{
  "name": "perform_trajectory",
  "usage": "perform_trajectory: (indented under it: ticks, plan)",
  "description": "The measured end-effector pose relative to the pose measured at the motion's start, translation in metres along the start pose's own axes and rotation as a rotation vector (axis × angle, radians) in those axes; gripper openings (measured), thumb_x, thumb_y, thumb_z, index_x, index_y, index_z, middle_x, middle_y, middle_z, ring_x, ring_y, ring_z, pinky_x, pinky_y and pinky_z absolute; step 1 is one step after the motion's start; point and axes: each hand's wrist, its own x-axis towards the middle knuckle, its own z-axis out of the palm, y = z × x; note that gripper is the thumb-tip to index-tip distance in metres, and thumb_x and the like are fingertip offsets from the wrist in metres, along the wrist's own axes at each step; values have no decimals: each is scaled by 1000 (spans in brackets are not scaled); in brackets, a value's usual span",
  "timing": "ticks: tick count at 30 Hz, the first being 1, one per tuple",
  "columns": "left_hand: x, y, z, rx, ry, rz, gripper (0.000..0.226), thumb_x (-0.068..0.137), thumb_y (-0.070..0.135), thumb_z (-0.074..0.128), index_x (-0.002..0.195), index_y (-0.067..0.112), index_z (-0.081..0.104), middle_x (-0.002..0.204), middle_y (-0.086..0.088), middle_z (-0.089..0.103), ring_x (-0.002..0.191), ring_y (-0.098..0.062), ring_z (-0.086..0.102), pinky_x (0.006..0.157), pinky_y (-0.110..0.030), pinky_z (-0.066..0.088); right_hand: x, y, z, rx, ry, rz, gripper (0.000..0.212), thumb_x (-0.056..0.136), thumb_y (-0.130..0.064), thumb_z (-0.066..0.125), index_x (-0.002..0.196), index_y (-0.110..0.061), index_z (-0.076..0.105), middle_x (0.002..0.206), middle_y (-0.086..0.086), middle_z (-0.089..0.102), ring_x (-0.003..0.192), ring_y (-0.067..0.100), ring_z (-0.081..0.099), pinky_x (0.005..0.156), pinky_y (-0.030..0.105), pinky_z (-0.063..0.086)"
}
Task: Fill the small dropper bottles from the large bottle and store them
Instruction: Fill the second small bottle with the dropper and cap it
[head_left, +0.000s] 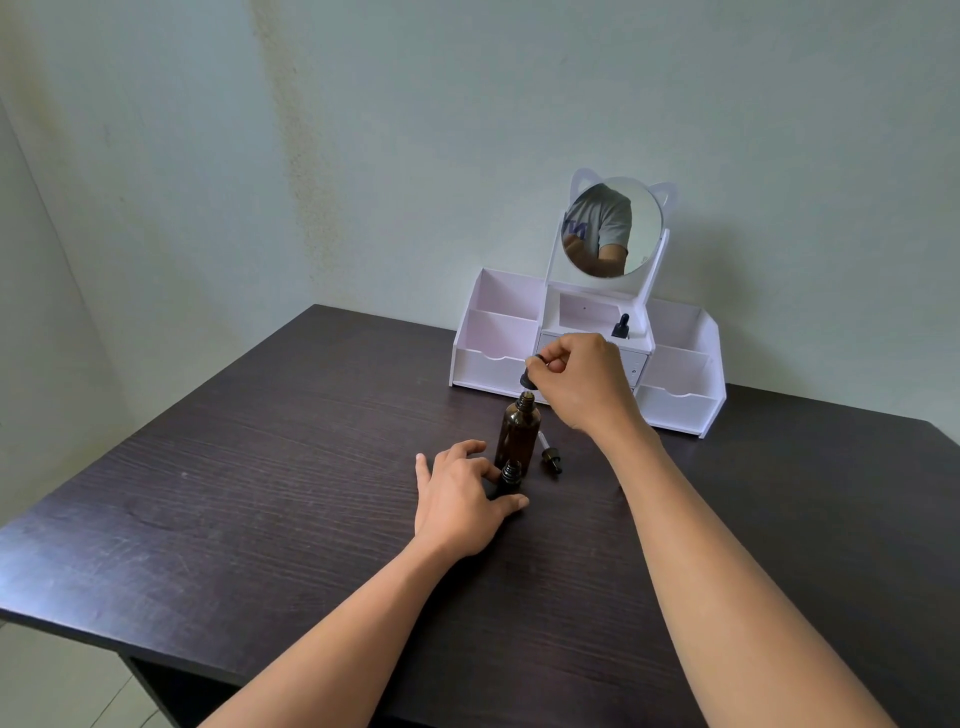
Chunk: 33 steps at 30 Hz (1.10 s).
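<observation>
1. Hands first: the left hand (460, 496) is down on the table (260, 493), with thumb and fingers curled round a small bottle (510, 474). It's a proper hold, not just a touch.
2. The right hand (584, 382) is raised, with fingertips pinching the rubber top of a black dropper (529, 375).
3. That dropper hangs right over the open neck of the big bottle (518, 428). I can't tell if its glass tube reaches inside, since the hand and the dark glass hide that bit.
4. The big bottle is brown, stands upright and has no cap. It sits roughly mid-table, just behind the small bottle, and the two are touching or close to it.
5. The small bottle is upright too and has no cap on its threaded neck.
6. A loose dropper (550, 454) lies flat on the table just right of the big bottle, with its black cap end nearer the camera.
7. At the back against the wall there's a white organizer (483, 364) with open compartments.
8. One capped bottle (620, 327) already stands on its middle shelf.
9. A round mirror (613, 231) with cat ears sits on top, reflecting a grey-shirted torso and an arm.
</observation>
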Motion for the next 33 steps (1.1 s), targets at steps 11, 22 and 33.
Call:
perform_trajectory:
  ticks: [11,22,33]
  plan:
    - [0,1,0,-13,-7,-4,42,78,60,73,107,31,70,150,12,41,142,-11,31,123,-53,-1,7,-25,-40,36,169,-98,11,87,-20,69,77,-18,67,57,-18,55,53,-5,54,61,16,42]
    - [2,2,-3,-14,-2,4,38,79,59,73,105,31,70,150,11,41,142,-11,31,123,-53,0,-2,-38,-59,78,242,-162,9,87,-25,70,80,-19,71,64,-10,63,56,7,61,64,36,59]
    - [2,2,-3,-1,-14,5,41,79,58,73,108,29,70,151,9,41,142,-13,32,123,-54,0,-35,-26,-48,87,147,-102,11,88,-23,71,77,-21,68,60,-13,59,52,-1,54,62,25,51]
